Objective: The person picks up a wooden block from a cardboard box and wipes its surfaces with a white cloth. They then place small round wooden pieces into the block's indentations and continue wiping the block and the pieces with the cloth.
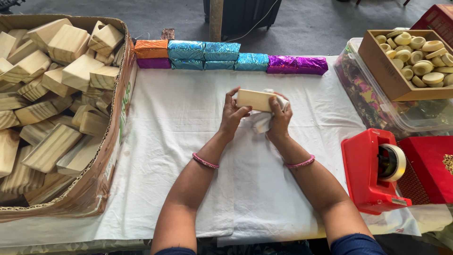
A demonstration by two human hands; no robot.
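Holding one pale wooden block (255,99) in both hands above the white cloth (179,141), which I take as my landmark. My left hand (232,114) clamps the block's left end, thumb in front, fingers curled over the top edge. My right hand (279,114) closes on the right end together with a white rag (262,120), which is bunched under the block and against the palm. Block sits roughly over the cloth's middle, raised off it, long side level.

Block appearance: rectangular, light cream wood, smooth front face, no wrapping on it.

Counts:
- Wrapped blocks along the cloth's far edge: one orange (151,48), three purple (one (154,63) under the orange, two (297,64) at the right end of the row), and about five blue ones (204,50), partly stacked two high; exact blue count uncertain where the foil merges.
- One cardboard box (101,189) off the cloth's left side, heaped with bare wooden blocks (71,71), too many to count.
- One red tape dispenser (373,172) on the cloth's right edge, carrying one tape roll (394,162).
- One shallow cardboard tray (384,71) of pale wooden rings (420,56), beyond the cloth's right edge, resting on one clear plastic bin (368,101).
- One red box (432,165) just right of the dispenser.
- One pink bangle on each wrist: left (205,161), right (300,164).
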